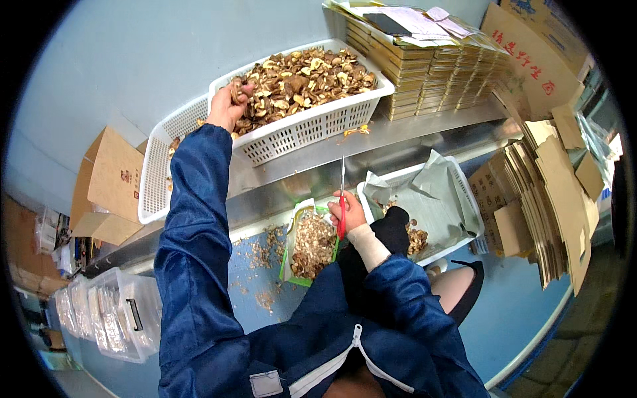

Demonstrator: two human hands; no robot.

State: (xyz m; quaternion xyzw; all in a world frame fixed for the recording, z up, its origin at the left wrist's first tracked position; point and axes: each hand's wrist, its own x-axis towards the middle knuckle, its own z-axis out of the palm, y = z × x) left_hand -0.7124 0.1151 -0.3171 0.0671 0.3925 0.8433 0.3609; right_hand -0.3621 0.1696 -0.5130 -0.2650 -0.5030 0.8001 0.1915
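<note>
My left hand (227,106) reaches to the left end of a white slotted basket (312,125) heaped with brown dried mushrooms (302,79). Its fingers are curled round a brown mushroom piece, partly hidden by the hand. Over the floor, my right hand (350,211) grips a pair of scissors (342,215) by the red handles, blades pointing away from me. Beneath that hand stands a green-edged box (290,252) filled with small mushroom scraps (313,240). To its right lies a white basket (458,174) lined with pale sheeting, with mushrooms at its near left side.
Another white basket (151,179) sits left of the heaped one on the metal bench (279,176). Stacked gold trays (424,73) stand at the back right. Flattened cardboard (551,192) leans at the right, an open carton (109,179) at the left. Scraps (262,255) litter the blue floor.
</note>
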